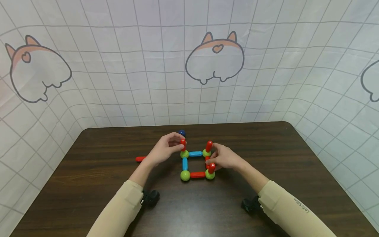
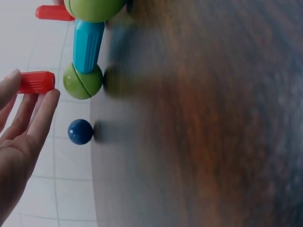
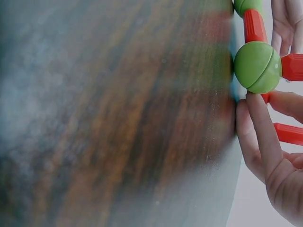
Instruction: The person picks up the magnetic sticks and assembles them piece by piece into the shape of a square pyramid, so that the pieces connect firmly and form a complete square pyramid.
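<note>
A small square frame [image 1: 195, 164] of rods and green balls lies flat at the centre of the head view, on a dark wooden table [image 1: 88, 184]. The left hand [image 1: 164, 149], just left of the frame's upper left corner, pinches an upright red rod [image 1: 183, 144] between its fingertips, standing over the far-left green ball [image 1: 184, 153]. The left wrist view shows the same rod held at the fingertips beside that ball; whether rod and ball touch, I cannot tell. The right hand [image 1: 224, 158] sits against the frame's right side, fingers curled around the near-right upright red rod [image 1: 211, 168], one fingertip touching a green ball [image 3: 258, 66] in the right wrist view. Another red rod [image 1: 208, 146] stands at the upper right corner. A dark blue ball [image 1: 181, 133] rests just behind the left hand, and a loose red rod [image 1: 140, 159] lies to its left.
</note>
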